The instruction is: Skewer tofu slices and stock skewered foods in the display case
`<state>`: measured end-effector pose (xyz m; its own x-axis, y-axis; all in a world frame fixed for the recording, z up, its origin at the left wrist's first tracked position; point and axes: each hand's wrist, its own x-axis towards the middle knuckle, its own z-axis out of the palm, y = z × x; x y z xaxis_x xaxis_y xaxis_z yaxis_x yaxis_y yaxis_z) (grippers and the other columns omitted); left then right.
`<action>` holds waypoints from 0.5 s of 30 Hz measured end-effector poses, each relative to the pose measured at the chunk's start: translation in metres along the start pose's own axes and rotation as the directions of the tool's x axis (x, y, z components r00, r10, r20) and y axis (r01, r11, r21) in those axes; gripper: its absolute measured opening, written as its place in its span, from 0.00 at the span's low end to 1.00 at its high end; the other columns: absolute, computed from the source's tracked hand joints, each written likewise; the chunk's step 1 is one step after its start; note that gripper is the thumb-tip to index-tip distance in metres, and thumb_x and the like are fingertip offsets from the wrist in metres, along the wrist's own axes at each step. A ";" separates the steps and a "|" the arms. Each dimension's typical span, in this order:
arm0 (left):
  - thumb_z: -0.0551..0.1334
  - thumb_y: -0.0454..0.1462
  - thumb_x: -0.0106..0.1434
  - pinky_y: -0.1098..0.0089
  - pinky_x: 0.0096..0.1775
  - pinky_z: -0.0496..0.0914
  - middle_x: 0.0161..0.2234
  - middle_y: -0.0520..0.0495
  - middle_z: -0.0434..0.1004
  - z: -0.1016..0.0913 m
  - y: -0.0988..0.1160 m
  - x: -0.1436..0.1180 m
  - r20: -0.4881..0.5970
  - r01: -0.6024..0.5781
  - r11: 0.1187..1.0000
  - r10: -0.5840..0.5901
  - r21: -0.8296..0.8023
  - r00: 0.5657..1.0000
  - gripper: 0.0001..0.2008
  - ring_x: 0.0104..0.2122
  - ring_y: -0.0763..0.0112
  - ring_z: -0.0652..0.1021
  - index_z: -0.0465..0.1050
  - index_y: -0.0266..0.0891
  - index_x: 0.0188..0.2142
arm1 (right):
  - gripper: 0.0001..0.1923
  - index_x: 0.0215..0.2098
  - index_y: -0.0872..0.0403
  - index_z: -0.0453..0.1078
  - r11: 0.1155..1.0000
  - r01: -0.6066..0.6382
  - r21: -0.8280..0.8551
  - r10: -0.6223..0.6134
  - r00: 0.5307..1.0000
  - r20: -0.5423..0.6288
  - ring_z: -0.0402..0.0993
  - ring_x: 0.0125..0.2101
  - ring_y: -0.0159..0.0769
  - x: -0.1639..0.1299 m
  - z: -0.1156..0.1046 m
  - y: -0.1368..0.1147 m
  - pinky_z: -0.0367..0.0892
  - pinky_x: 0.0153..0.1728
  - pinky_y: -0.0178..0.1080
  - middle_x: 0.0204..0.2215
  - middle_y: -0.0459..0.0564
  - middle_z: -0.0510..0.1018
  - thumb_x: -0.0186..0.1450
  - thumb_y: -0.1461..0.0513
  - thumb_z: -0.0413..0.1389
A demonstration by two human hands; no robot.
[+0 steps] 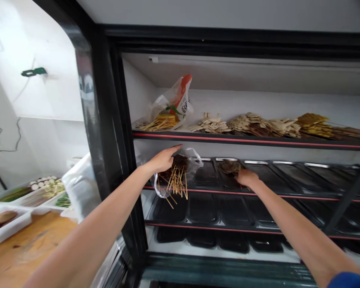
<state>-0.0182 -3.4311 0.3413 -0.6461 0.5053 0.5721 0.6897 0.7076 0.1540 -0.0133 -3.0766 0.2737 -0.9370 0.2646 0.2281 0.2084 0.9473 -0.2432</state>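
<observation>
So I'm looking into an open black-framed display fridge (114,132) with several shelves. My left hand (162,160) is up at the left end of the middle shelf, fingers stretched out fairly flat and together, resting on top of a clear plastic bag of dark skewers with pale wooden sticks (175,178). The bag hangs partly over the shelf's red-striped front edge, sticks pointing down and out. The hand is laid on the bag more than closed around it, far as I can see.

My right hand (247,178) is further right on the same shelf, fingers curled down narrow over the front of a black metal tray (228,180), just beside a small brownish pile of food (229,166) sitting in it. Can't tell whether it's actually pinching anything.

Rest of that shelf is a row of dark trays (291,174). The top shelf has a row of tan and yellow skewered foods (258,124) and an orange-and-clear plastic bag (175,100) at its left end. Off to the left there's a wooden counter (27,248) with white trays of vegetables (42,190).
</observation>
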 end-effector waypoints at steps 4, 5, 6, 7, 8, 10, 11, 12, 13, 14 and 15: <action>0.49 0.27 0.54 0.67 0.58 0.53 0.58 0.47 0.58 -0.006 0.002 -0.003 -0.010 -0.027 1.000 0.027 -0.001 1.000 0.30 0.57 0.68 0.61 0.55 0.38 0.59 | 0.09 0.29 0.59 0.73 0.963 0.254 0.084 -0.259 0.965 0.046 0.73 0.40 0.42 -0.042 -0.006 -0.050 0.65 0.39 0.37 0.35 0.59 0.78 0.58 0.63 0.52; 0.48 0.27 0.54 0.68 0.57 0.55 0.57 0.47 0.61 -0.006 0.002 -0.003 -0.001 -0.030 0.999 0.030 -0.022 1.000 0.30 0.55 0.69 0.63 0.56 0.37 0.58 | 0.09 0.31 0.57 0.73 0.890 0.388 0.239 -0.421 0.901 0.103 0.74 0.35 0.36 -0.051 -0.002 -0.070 0.67 0.34 0.33 0.32 0.54 0.78 0.59 0.63 0.51; 0.48 0.26 0.54 0.68 0.55 0.57 0.55 0.46 0.64 -0.005 0.001 -0.005 0.019 -0.030 0.998 0.031 -0.053 0.999 0.29 0.53 0.70 0.66 0.57 0.37 0.57 | 0.09 0.32 0.56 0.72 0.809 0.439 0.392 -0.511 0.854 0.100 0.74 0.30 0.32 -0.057 0.002 -0.090 0.67 0.30 0.31 0.30 0.50 0.78 0.60 0.64 0.49; 0.47 0.26 0.54 0.69 0.53 0.60 0.52 0.45 0.68 -0.003 0.000 -0.006 0.041 -0.024 0.996 0.027 -0.088 0.999 0.28 0.50 0.71 0.69 0.58 0.36 0.56 | 0.09 0.32 0.55 0.72 0.755 0.431 0.494 -0.543 0.833 0.103 0.74 0.26 0.29 -0.060 0.007 -0.111 0.66 0.26 0.29 0.29 0.47 0.78 0.60 0.65 0.49; 0.47 0.26 0.54 0.70 0.51 0.63 0.49 0.45 0.71 -0.001 -0.001 -0.007 0.062 -0.016 0.992 0.024 -0.123 0.998 0.27 0.48 0.72 0.71 0.60 0.35 0.54 | 0.08 0.30 0.55 0.71 0.743 0.372 0.556 -0.517 0.847 0.124 0.72 0.24 0.27 -0.059 0.013 -0.131 0.64 0.24 0.27 0.26 0.46 0.77 0.59 0.67 0.50; 0.46 0.25 0.54 0.72 0.49 0.64 0.45 0.44 0.74 0.003 -0.004 -0.009 0.090 -0.012 0.987 0.027 -0.161 0.996 0.25 0.45 0.73 0.73 0.64 0.34 0.51 | 0.08 0.24 0.57 0.69 0.771 0.284 0.571 -0.458 0.869 0.187 0.68 0.16 0.26 -0.051 0.023 -0.164 0.62 0.18 0.28 0.17 0.45 0.74 0.59 0.68 0.49; 0.46 0.25 0.54 0.72 0.48 0.65 0.44 0.44 0.74 0.006 -0.005 -0.010 0.103 -0.019 0.987 0.036 -0.160 0.994 0.24 0.45 0.73 0.73 0.65 0.34 0.49 | 0.10 0.21 0.57 0.67 0.792 0.238 0.562 -0.422 0.879 0.223 0.65 0.13 0.26 -0.045 0.027 -0.177 0.60 0.15 0.28 0.13 0.45 0.71 0.59 0.68 0.50; 0.47 0.25 0.53 0.72 0.47 0.65 0.44 0.45 0.74 0.008 -0.007 -0.011 0.124 -0.029 0.989 0.048 -0.148 0.991 0.24 0.45 0.72 0.73 0.66 0.36 0.48 | 0.11 0.19 0.57 0.66 0.809 0.201 0.552 -0.394 0.883 0.256 0.63 0.11 0.27 -0.039 0.031 -0.185 0.58 0.13 0.29 0.09 0.44 0.68 0.59 0.68 0.50; 0.47 0.25 0.53 0.72 0.47 0.65 0.45 0.46 0.74 0.011 -0.009 -0.011 0.151 -0.042 0.991 0.061 -0.127 0.987 0.24 0.45 0.72 0.73 0.65 0.37 0.49 | 0.12 0.18 0.57 0.64 0.819 0.163 0.551 -0.369 0.884 0.287 0.60 0.09 0.27 -0.034 0.034 -0.192 0.56 0.12 0.30 0.07 0.43 0.65 0.58 0.68 0.51; 0.48 0.25 0.53 0.72 0.46 0.65 0.45 0.46 0.74 0.013 -0.011 -0.012 0.187 -0.057 0.993 0.074 -0.099 0.980 0.26 0.45 0.70 0.73 0.64 0.39 0.51 | 0.12 0.17 0.56 0.63 0.823 0.122 0.554 -0.345 0.883 0.317 0.59 0.08 0.26 -0.029 0.036 -0.195 0.55 0.11 0.30 0.06 0.42 0.63 0.58 0.68 0.52; 0.48 0.25 0.53 0.72 0.45 0.65 0.46 0.47 0.73 0.015 -0.014 -0.012 0.223 -0.068 0.995 0.081 -0.066 0.971 0.28 0.45 0.69 0.72 0.62 0.41 0.53 | 0.11 0.17 0.56 0.62 0.824 0.080 0.561 -0.322 0.881 0.347 0.57 0.08 0.25 -0.026 0.038 -0.198 0.54 0.11 0.29 0.05 0.41 0.62 0.57 0.68 0.53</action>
<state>-0.0250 -3.4395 0.3197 -0.6446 0.6585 0.3884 0.7521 0.6374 0.1676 -0.0410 -3.2776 0.2801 -0.9898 -0.1345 -0.0479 -0.0607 0.7003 -0.7113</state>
